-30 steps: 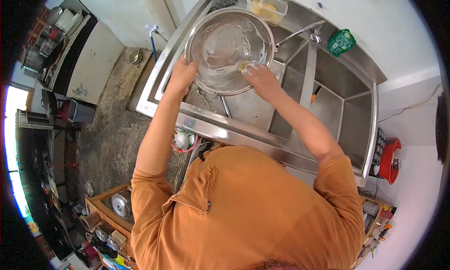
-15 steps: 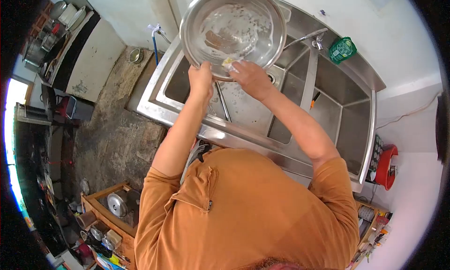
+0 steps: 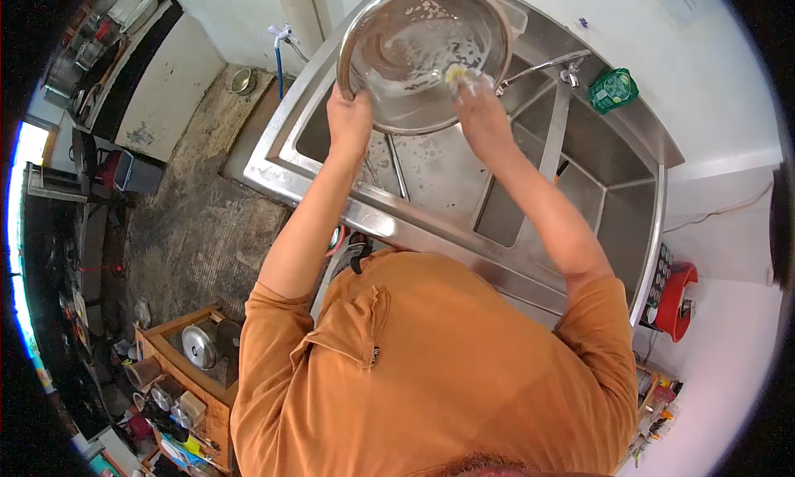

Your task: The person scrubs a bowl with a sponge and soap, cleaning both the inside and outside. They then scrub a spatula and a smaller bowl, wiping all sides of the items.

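A large, shiny metal basin (image 3: 389,79) is held up tilted over the sink, with white suds streaked across its inside. My left hand (image 3: 350,121) is closed on the basin's near left rim. In my right hand (image 3: 480,113) is a small yellow sponge (image 3: 455,73) covered in foam. That hand is at the right part of the basin, with the sponge against its inner side. Behind the basin lies the stainless steel sink (image 3: 447,179), partly hidden by it.
A faucet (image 3: 546,63) reaches over the sink from the back edge. A green packet (image 3: 613,90) stands behind the right compartment. To the left are a blue hose (image 3: 279,71) and a small pan (image 3: 242,81) on the floor. A red plastic container (image 3: 681,301) is at right.
My right hand has moved right and up with the sponge, from the basin's near rim to its right inner side. The basin has tilted and shifted slightly right.
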A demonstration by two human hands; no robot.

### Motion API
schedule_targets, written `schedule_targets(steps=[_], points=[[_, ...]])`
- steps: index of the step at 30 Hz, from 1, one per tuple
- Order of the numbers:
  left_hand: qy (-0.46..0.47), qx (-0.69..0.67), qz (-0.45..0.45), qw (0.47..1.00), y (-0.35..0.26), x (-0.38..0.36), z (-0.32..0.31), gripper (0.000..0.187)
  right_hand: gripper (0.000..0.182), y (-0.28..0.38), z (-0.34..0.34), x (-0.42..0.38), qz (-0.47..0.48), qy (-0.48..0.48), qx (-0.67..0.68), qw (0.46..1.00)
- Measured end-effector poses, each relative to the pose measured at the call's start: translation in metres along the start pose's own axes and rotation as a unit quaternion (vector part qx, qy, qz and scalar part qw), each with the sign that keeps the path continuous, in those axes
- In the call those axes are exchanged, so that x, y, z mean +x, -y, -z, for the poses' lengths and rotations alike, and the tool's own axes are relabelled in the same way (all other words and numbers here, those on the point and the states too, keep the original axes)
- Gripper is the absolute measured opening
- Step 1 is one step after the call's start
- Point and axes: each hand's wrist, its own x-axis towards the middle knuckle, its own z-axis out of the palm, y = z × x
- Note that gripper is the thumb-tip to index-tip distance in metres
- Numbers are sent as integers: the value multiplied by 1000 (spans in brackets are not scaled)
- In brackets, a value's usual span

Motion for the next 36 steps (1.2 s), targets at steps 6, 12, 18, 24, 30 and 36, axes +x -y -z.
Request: schedule_targets(steps=[6,12,18,24,30,36], points=[[-1,5,58,998,1,1,-6,33,33,35,-3,-3,26,16,172,985],[36,7,-8,999,-3,10,13,34,30,-9,-1,-1,119,-52,60,990],[-20,-136,131,982,10,2,-24,36,23,19,25,28,71,-102,114,986],[45,20,49,998,2,30,20,34,20,-46,26,21,127,-92,12,988],[-32,-131,152,979,16,-5,-22,33,13,-26,19,20,124,-57,32,990],[-22,-260,259,930,22,-7,-31,31,17,-10,8,16,99,9,87,991]])
